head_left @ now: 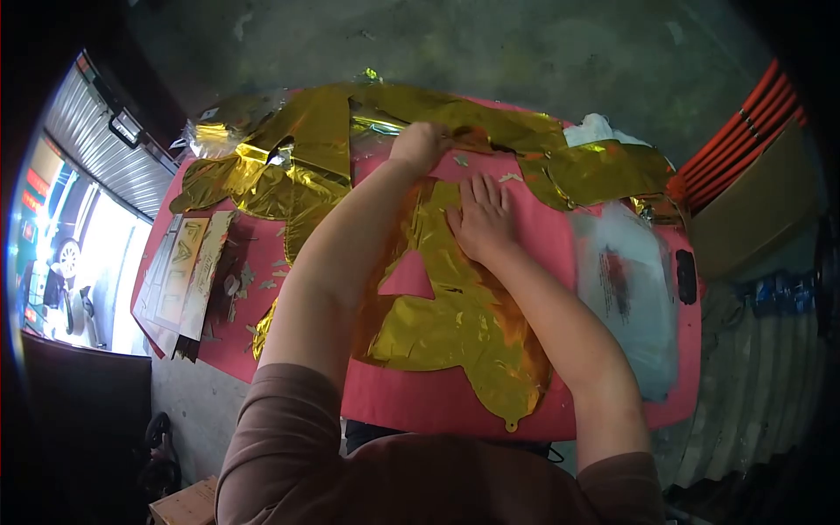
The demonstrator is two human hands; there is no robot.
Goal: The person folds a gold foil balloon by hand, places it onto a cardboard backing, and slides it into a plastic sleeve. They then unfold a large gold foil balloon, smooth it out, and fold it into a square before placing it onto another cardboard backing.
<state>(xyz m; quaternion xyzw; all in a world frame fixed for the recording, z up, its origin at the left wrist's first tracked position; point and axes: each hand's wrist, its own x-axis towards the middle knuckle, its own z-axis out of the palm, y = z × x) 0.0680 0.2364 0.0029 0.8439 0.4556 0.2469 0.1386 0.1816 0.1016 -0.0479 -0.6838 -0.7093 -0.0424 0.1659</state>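
A flat gold foil balloon (pixel 437 324) with a triangular cut-out lies on the pink table cover (pixel 394 394), a small tab at its near end. My right hand (pixel 481 219) rests on the upper part of this balloon, fingers stretched out and flat. Farther out, my left hand (pixel 422 147) is closed beside more gold foil (pixel 499 122) at the table's far side. What its fingers hold, if anything, is hidden. Another large piece of gold foil (pixel 315 131) lies to the left of that hand, and a gold foil piece (pixel 604 171) extends to the right.
Printed cards (pixel 188 271) and paper scraps (pixel 241 284) lie at left. A clear plastic bag (pixel 626 297) covers the table's right side, next to a black object (pixel 686 276). Orange bars (pixel 744 131) and a cardboard sheet (pixel 752 201) stand beyond the right edge.
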